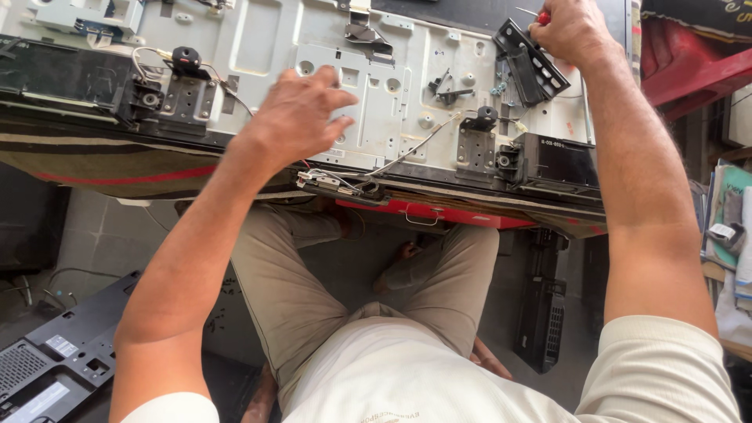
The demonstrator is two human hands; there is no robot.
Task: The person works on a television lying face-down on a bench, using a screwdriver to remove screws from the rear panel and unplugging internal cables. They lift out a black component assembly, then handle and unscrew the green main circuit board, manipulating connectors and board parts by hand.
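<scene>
my left hand [301, 117] rests spread open on the grey metal chassis [392, 70]. my right hand [572, 31] is fisted round one red screwdriver [542, 16] at the far right, beside one black bracket [531, 64]. two mounts [476, 145] sit near.

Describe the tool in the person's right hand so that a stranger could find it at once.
Start at the big pale metal panel lying across the bench. Follow it to its far right corner, where the right hand is closed above a tilted black plastic bracket. The tool is the screwdriver sticking out of that fist: only its thin metal shaft and a bit of red handle show, the sole red thing on the panel.
</scene>
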